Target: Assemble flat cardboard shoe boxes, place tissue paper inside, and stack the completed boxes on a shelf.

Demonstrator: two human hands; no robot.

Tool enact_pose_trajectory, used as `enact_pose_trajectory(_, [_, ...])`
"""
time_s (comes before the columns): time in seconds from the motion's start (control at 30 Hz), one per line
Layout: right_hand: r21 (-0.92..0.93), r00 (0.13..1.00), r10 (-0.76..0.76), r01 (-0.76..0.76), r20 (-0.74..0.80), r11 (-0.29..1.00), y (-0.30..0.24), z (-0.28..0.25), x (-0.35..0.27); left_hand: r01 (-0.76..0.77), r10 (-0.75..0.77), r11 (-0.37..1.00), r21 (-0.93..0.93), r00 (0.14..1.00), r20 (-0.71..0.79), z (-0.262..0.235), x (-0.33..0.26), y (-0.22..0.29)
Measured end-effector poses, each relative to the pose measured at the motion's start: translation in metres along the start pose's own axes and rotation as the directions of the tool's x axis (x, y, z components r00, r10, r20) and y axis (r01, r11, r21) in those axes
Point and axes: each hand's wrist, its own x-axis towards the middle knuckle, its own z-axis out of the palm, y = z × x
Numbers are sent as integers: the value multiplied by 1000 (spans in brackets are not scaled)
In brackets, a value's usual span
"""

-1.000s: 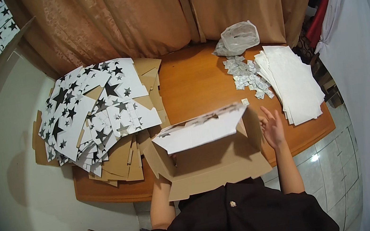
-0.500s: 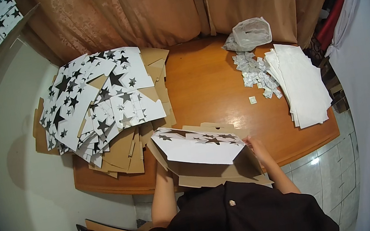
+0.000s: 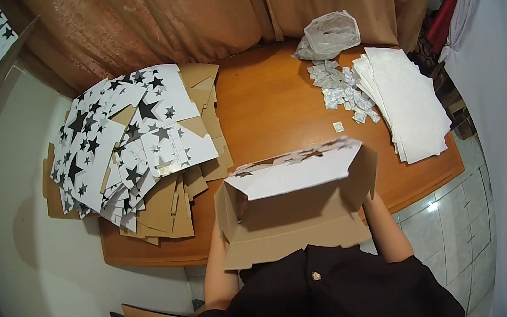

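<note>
Because its walls look like thin folded card, the box (image 3: 295,241) should handle as light and springy, stiff along its creases but easy to dent across a broad panel. It sits between the two grips, over the near edge of the bench (image 3: 271,103), its open side turned toward the body. The white flap (image 3: 299,179), star-printed along its far edge, tilts over the inside, and being free along its near edge it would likely swing if pulled alone. The two end walls, low down by the folds, look the soundest places to take hold; the front panel (image 3: 293,225) would probably bow under a squeeze. The card does not look slippery, though a printed face may be smoother than the bare brown side.

The left grip (image 3: 245,206) is at the left end wall, with only a sliver of skin showing inside; the right grip (image 3: 369,198) is against the outside of the right end wall. Both seem to support the box, but the fingers are mostly covered, so how wide either stands I cannot tell.

Beyond the left grip, farther out to the left, lies a spread of flat star-printed cardboard (image 3: 94,143). Ahead of the right grip is one loose packet (image 3: 338,127), then a heap of small packets (image 3: 338,90) and a plastic bag (image 3: 332,35); white sheets (image 3: 413,108) lie ahead and to its right.
</note>
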Motion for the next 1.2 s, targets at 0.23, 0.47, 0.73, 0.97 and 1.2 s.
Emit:
enact_pose_trajectory(0.23, [-245, 839, -536, 502, -94, 829, -73, 22, 11, -40, 48, 996, 83, 994, -94, 33, 3, -10])
enact_pose_trajectory(0.47, [-360, 901, -426, 426, 84, 830, 21, -11, 37, -153, 187, 969, 196, 968, -168, 20, -37, -21])
enact_pose_trajectory(0.73, [-166, 988, -151, 151, 14, 975, 158, -58, 47, -49, 53, 998, 33, 990, -130, -56, -13, -62])
enact_pose_trajectory(0.97, [8, 963, -268, 268, -29, 963, 54, -10, 23, -72, 72, 997, 10, 989, -131, -26, -37, -50])
enact_pose_trajectory(1.2, [-802, 998, -63, 49, 14, 595, 29, -16, 16, 6, -37, 977, -214, 990, -138, -72, -5, -82])
